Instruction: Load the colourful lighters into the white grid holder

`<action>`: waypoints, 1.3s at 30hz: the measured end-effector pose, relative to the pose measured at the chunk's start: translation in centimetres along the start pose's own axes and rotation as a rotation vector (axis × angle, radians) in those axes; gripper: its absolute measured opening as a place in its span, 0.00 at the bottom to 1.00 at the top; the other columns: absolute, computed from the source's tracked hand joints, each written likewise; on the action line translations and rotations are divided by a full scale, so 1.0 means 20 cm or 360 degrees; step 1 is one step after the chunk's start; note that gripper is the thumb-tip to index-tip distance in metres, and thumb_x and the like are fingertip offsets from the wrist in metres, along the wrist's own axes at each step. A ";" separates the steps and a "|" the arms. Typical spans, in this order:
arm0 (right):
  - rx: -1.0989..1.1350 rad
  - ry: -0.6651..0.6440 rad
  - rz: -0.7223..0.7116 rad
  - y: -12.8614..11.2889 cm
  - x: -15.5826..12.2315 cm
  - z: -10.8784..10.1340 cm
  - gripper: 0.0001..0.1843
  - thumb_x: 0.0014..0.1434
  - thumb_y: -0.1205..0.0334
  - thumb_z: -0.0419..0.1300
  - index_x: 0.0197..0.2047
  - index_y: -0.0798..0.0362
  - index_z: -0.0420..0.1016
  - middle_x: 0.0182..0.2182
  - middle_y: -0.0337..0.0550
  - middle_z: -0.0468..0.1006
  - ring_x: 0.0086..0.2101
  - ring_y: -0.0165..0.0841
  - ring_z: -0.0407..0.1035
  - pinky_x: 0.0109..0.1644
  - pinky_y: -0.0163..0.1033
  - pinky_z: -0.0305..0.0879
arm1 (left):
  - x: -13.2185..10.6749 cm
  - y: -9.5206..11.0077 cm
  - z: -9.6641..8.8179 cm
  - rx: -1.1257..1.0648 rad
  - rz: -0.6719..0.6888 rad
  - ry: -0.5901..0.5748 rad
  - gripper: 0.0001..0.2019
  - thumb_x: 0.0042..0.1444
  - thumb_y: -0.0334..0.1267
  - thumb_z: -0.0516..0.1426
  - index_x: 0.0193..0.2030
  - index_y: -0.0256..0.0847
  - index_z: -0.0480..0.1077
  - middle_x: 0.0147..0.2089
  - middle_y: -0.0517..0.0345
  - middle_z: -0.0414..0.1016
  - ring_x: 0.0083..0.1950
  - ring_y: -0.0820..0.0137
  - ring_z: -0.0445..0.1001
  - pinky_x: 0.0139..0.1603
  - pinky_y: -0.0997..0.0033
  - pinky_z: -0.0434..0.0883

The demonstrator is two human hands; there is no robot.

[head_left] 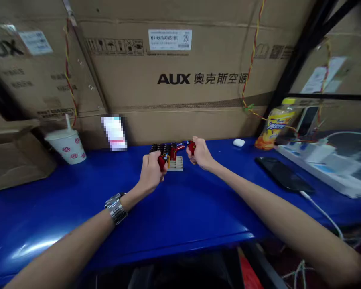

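Note:
My left hand, with a metal watch on its wrist, is closed around a small red cylinder. My right hand is closed around another small red cylinder. Between and just behind the hands sits a pale grid tray on the blue table, with several dark and red cylinders standing in its cells. Both hands hover just above the table, at either side of the tray.
A paper cup with a straw stands at the left, a yellow bottle and white earbud case at the right. A black phone on a white cable lies right. Cardboard boxes wall the back.

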State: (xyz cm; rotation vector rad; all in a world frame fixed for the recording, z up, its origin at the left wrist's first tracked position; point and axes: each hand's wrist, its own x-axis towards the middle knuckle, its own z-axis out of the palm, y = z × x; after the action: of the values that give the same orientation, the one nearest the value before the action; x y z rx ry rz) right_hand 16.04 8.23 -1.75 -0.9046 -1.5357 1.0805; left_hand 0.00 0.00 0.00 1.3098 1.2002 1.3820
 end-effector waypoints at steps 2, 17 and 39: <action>-0.0007 -0.0038 0.0036 0.00 0.00 0.00 0.35 0.62 0.35 0.33 0.15 0.49 0.55 0.08 0.33 0.50 0.10 0.25 0.45 0.13 0.34 0.45 | 0.00 -0.01 0.00 -0.0044 -0.0027 -0.0010 0.28 0.60 0.47 0.41 0.10 0.41 0.57 0.07 0.64 0.48 0.09 0.79 0.48 0.10 0.78 0.50; 0.0060 -0.0224 -0.0105 -0.02 0.01 0.00 0.21 0.61 0.44 0.52 0.31 0.54 0.68 0.22 0.34 0.60 0.21 0.24 0.55 0.23 0.32 0.52 | 0.02 -0.03 -0.01 0.0063 0.0039 0.0066 0.26 0.60 0.49 0.45 0.14 0.39 0.63 0.08 0.62 0.55 0.10 0.79 0.54 0.11 0.78 0.52; -0.0451 -0.0387 -0.0491 0.06 0.01 0.01 0.15 0.60 0.57 0.56 0.48 0.55 0.70 0.28 0.40 0.73 0.24 0.29 0.64 0.29 0.37 0.65 | 0.03 -0.06 -0.03 0.0285 0.0228 0.0071 0.25 0.63 0.50 0.46 0.20 0.38 0.67 0.15 0.59 0.64 0.16 0.76 0.61 0.16 0.75 0.59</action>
State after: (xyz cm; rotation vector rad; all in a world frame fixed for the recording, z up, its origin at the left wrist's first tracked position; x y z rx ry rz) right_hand 15.89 8.69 -2.80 -0.7081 -1.9928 0.7824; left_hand -0.60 0.75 -1.13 1.5223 1.3061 1.4375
